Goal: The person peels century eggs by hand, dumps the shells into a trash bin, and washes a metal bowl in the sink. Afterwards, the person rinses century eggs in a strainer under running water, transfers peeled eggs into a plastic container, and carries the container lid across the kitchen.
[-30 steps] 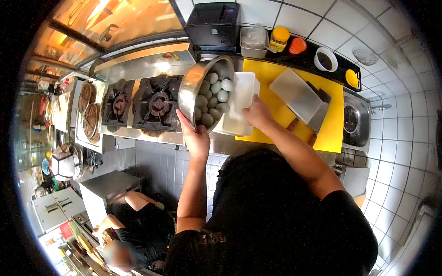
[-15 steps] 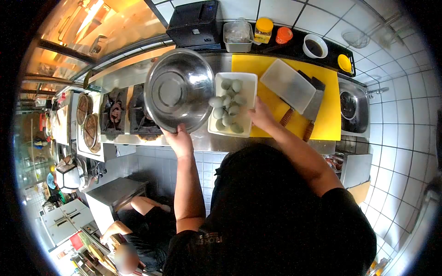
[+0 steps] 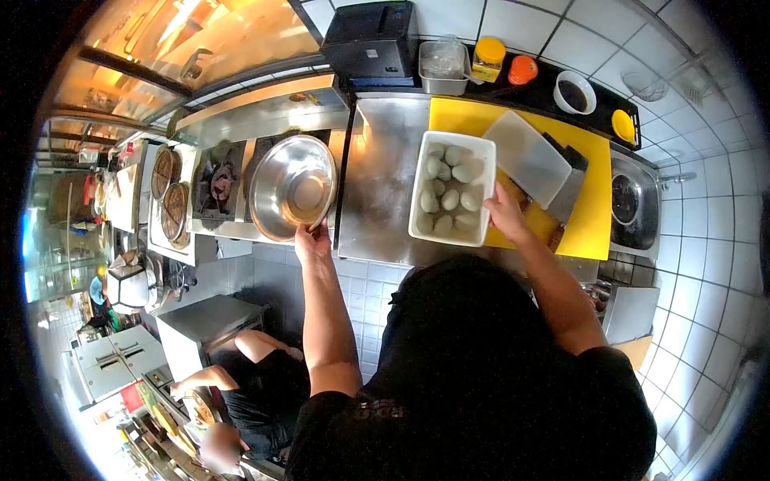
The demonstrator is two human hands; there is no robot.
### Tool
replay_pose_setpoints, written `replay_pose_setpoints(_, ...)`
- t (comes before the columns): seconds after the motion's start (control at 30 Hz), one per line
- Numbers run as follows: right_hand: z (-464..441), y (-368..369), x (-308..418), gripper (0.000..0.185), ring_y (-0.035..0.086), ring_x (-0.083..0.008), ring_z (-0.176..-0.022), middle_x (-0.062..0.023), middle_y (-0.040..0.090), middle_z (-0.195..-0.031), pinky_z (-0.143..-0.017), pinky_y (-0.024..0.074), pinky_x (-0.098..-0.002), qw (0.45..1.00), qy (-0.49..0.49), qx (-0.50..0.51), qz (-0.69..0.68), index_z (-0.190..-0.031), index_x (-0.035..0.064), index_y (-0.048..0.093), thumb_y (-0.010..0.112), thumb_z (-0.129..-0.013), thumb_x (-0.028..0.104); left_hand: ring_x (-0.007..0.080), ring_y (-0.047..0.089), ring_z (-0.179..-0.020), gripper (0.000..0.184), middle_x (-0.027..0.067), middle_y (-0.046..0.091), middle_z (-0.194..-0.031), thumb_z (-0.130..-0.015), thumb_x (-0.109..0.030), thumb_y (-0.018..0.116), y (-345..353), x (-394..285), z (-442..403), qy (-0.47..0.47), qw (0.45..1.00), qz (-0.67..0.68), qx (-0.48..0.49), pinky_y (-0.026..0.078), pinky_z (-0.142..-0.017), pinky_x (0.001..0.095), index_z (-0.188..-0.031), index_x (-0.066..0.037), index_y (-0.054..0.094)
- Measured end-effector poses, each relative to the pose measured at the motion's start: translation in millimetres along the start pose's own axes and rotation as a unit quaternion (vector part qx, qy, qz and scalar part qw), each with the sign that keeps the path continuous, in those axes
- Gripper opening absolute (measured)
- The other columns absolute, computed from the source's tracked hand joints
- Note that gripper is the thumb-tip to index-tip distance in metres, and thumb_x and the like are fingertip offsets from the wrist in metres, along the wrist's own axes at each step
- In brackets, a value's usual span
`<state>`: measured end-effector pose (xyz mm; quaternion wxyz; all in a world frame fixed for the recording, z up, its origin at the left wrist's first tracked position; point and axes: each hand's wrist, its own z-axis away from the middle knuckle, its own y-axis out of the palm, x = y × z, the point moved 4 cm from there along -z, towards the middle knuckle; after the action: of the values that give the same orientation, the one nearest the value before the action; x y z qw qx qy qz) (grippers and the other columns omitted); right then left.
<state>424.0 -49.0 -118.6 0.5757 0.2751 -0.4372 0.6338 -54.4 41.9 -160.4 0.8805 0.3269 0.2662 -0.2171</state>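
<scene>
My left hand grips the near rim of a steel bowl, which is tilted over the right stove burner and shows no eggs inside. On the right, my right hand has its fingers closed on the right edge of a white rectangular container. Several pale grey-green eggs lie in that container, which overlaps the left part of a yellow cutting board. A translucent lid or tray and a cleaver rest on the board.
A gas burner is at the left, a sink at the right. Behind the board, a black shelf holds jars and a white bowl of dark liquid. Another person sits at the lower left.
The eggs have gone from the steel bowl into the white container. The bowl has moved left, away from the container, and the container has shifted slightly right over the board.
</scene>
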Motion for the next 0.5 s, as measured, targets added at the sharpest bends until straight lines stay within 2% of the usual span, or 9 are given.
replay_pose_setpoints(0.03,2.5,-3.7,-2.0,0.055,0.067,-0.0211,-0.073,-0.0137,0.064,-0.105,-0.058,0.0561,-0.0315,1.000,-0.002,-0.009,0.014,-0.146,0.0030,0.039,0.055,-0.094,0.008,0.0282,0.063,-0.086,0.022,0.0172,0.060,-0.107,-0.096,-0.009,0.053,-8.8,-0.3,-17.4,0.017,0.999,0.000,-0.042,0.062,-0.075,0.0412,-0.112,0.006,0.059)
replay_pose_setpoints(0.07,-4.1,-1.0,-9.6,0.056,0.067,-0.0216,-0.076,-0.0139,0.065,-0.106,-0.060,0.0564,-0.0322,0.999,-0.031,-0.021,0.011,-0.147,0.0030,0.039,0.056,-0.093,0.009,0.0293,0.062,-0.086,0.027,0.0177,0.059,-0.106,-0.096,-0.013,0.058,-16.4,-4.5,-30.1,0.035,0.999,-0.030,0.009,0.062,-0.077,0.0424,-0.116,0.006,0.055)
replay_pose_setpoints(0.13,-24.3,5.9,-33.5,0.057,0.068,-0.0227,-0.082,-0.0141,0.065,-0.110,-0.065,0.0570,-0.0335,0.995,-0.081,-0.054,0.009,-0.147,0.0029,0.039,0.057,-0.093,0.009,0.0283,0.065,-0.083,0.031,0.0156,0.065,-0.096,-0.098,-0.022,0.061,-37.2,-1.2,-74.1,0.033,0.999,0.023,0.003,0.062,-0.073,0.0424,-0.115,0.003,0.057)
replay_pose_setpoints(0.2,-25.4,5.7,-26.8,0.056,0.067,-0.0247,-0.086,-0.0151,0.065,-0.112,-0.072,0.0569,-0.0375,0.990,-0.080,-0.068,0.099,-0.146,0.0035,0.041,0.057,-0.092,0.009,0.0306,0.062,-0.088,0.051,0.0160,0.061,-0.098,-0.093,-0.032,0.071,-4.8,1.1,-29.3,0.045,0.996,0.070,0.042,0.060,-0.079,0.0456,-0.123,0.004,0.050)
replay_pose_setpoints(0.27,-15.0,-4.2,-9.0,0.053,0.067,-0.0267,-0.089,-0.0162,0.065,-0.113,-0.077,0.0564,-0.0410,0.993,-0.052,-0.053,0.097,-0.144,0.0039,0.043,0.057,-0.092,0.010,0.0329,0.059,-0.097,0.069,0.0132,0.054,-0.096,-0.088,-0.042,0.076,14.7,18.1,18.2,0.009,0.994,-0.004,-0.113,0.057,-0.086,0.0484,-0.136,-0.001,0.046)
replay_pose_setpoints(0.33,14.4,-11.2,18.1,0.050,0.067,-0.0290,-0.089,-0.0173,0.065,-0.114,-0.082,0.0554,-0.0441,1.000,0.012,-0.013,0.001,-0.142,0.0042,0.046,0.056,-0.093,0.010,0.0326,0.058,-0.103,0.068,0.0132,0.057,-0.104,-0.091,-0.041,0.071,9.9,52.5,33.1,0.009,0.985,-0.163,0.056,0.056,-0.090,0.0497,-0.143,-0.004,0.045)
replay_pose_setpoints(0.4,9.3,-12.2,16.3,0.052,0.068,-0.0300,-0.090,-0.0180,0.066,-0.113,-0.083,0.0551,-0.0446,0.996,-0.020,-0.048,0.069,-0.143,0.0045,0.046,0.058,-0.093,0.011,0.0319,0.063,-0.097,0.059,0.0132,0.059,-0.119,-0.095,-0.036,0.063,42.9,87.9,95.6,-0.047,0.948,-0.287,0.131,0.058,-0.085,0.0452,-0.143,-0.006,0.048)
replay_pose_setpoints(0.47,3.2,-10.3,5.1,0.054,0.069,-0.0310,-0.091,-0.0187,0.068,-0.113,-0.084,0.0549,-0.0451,0.986,-0.045,-0.081,0.140,-0.145,0.0048,0.045,0.059,-0.093,0.012,0.0285,0.070,-0.086,0.049,0.0159,0.064,-0.122,-0.094,-0.024,0.059,72.8,124.6,139.7,-0.149,0.872,-0.409,0.227,0.061,-0.072,0.0390,-0.138,-0.003,0.054)
replay_pose_setpoints(0.5,-6.0,-6.7,-4.8,0.055,0.069,-0.0313,-0.088,-0.0183,0.069,-0.108,-0.083,0.0551,-0.0447,0.993,-0.032,-0.082,0.077,-0.145,0.0049,0.045,0.060,-0.093,0.013,0.0276,0.071,-0.081,0.047,0.0169,0.067,-0.118,-0.093,-0.022,0.058,81.2,137.8,143.9,-0.088,0.841,-0.462,0.268,0.061,-0.067,0.0381,-0.135,-0.002,0.056)
